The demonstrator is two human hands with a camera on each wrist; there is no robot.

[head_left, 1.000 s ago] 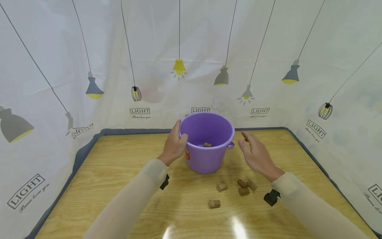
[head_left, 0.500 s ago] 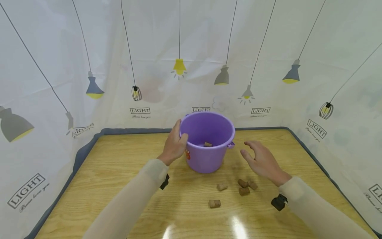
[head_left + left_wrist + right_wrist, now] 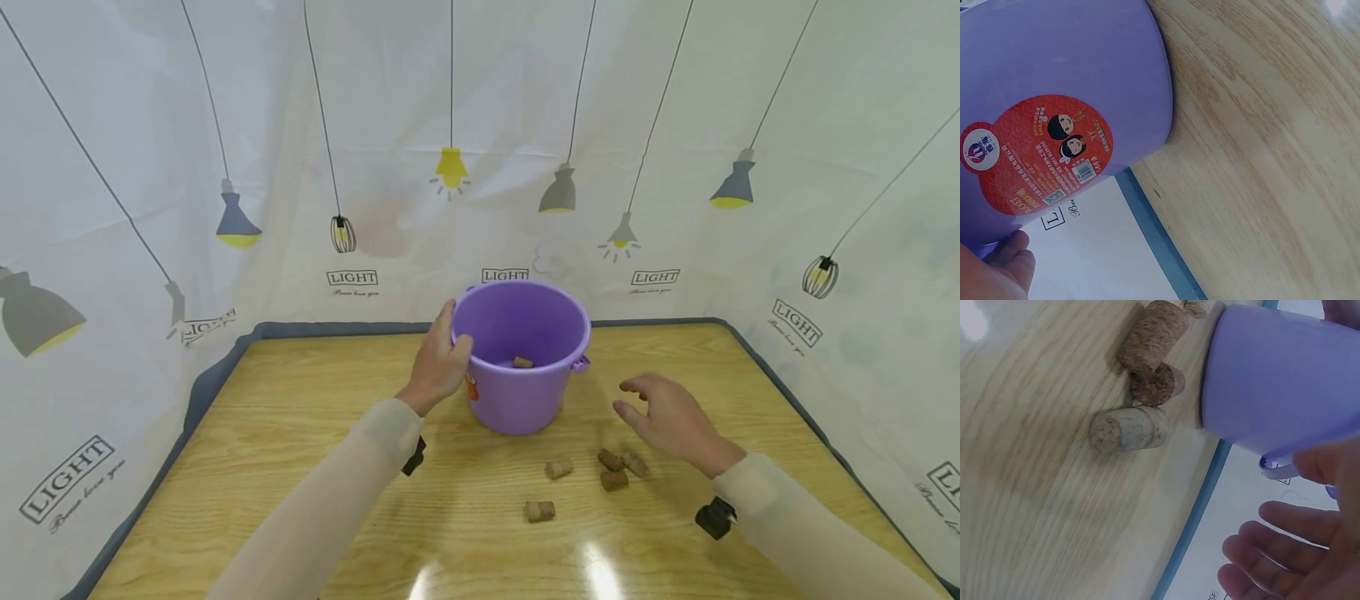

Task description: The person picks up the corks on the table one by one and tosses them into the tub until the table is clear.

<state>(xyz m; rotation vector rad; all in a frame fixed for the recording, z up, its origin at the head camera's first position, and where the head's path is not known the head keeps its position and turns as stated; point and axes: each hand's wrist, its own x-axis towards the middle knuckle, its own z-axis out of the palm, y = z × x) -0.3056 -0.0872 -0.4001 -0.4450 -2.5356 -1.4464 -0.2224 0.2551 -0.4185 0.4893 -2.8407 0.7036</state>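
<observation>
A purple bucket (image 3: pixel 519 400) stands upright on the wooden table, with one cork (image 3: pixel 522 362) visible inside it. My left hand (image 3: pixel 438 367) grips the bucket's left rim, thumb over the near side and fingers outside. In the left wrist view a red sticker (image 3: pixel 1054 153) shows on the bucket's wall. My right hand (image 3: pixel 671 421) hovers right of the bucket, fingers apart and holding nothing. Below and left of it lie three corks close together, among them a dark cork (image 3: pixel 613 480) and a paler cork (image 3: pixel 1130 429). Two more lie apart: a light cork (image 3: pixel 558 468) and a nearer cork (image 3: pixel 539 511).
The wooden table (image 3: pixel 300 467) spreads out around the bucket. A white cloth (image 3: pixel 405 192) printed with lamps hangs behind it and along both sides, with a dark blue border (image 3: pixel 352 329) at the table's edge. A purple handle (image 3: pixel 1279 469) hangs at the bucket's side.
My right hand has moved away from the bucket's rim, lower and to the right, towards the group of corks. The left hand, bucket and corks have stayed in place.
</observation>
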